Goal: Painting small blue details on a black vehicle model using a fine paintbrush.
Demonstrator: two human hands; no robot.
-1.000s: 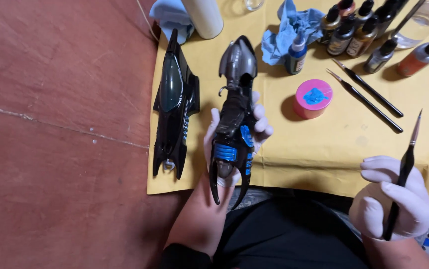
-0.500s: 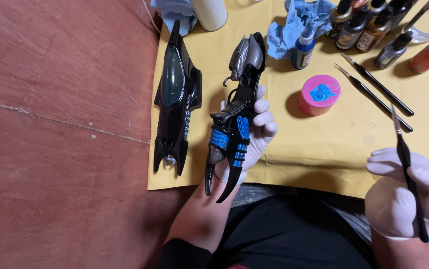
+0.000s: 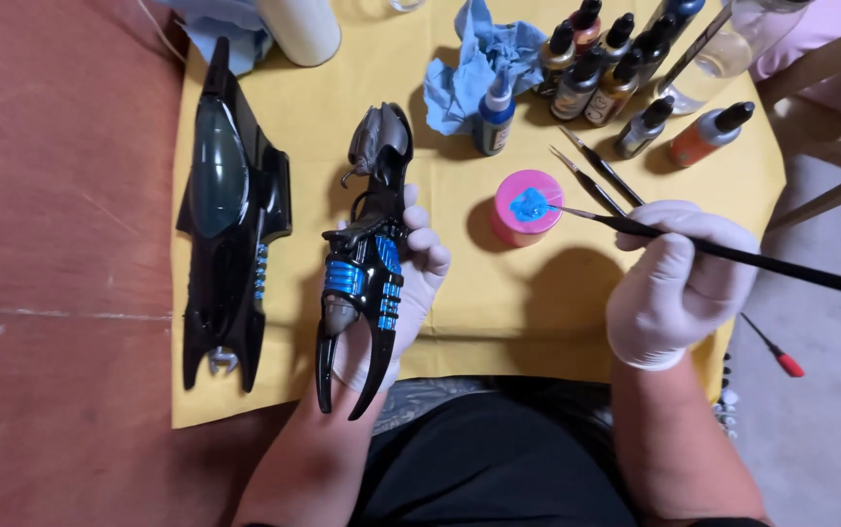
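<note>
Black canopy shell (image 3: 230,210), idle on the yellow cloth's (image 3: 499,312) left edge. Next, black-and-blue clawed model part (image 3: 367,263): your gloved left hand (image 3: 396,293) cradles it, fingers curled around its middle above the cloth's near edge. Likely light, rigid, fragile at the prongs; grip the thick midsection. Its underside is hidden. Pink paint cap (image 3: 526,207) mid-cloth. Your right hand (image 3: 674,283) pinches a thin brush (image 3: 703,249), tip in blue paint. Bottles at the far edge are cut off.

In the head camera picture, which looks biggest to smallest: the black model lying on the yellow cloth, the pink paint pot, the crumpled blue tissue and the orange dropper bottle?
1. Black model on the yellow cloth, by far.
2. Crumpled blue tissue.
3 and 4. Pink paint pot and orange dropper bottle look about alike, so I would not rank them.
</note>
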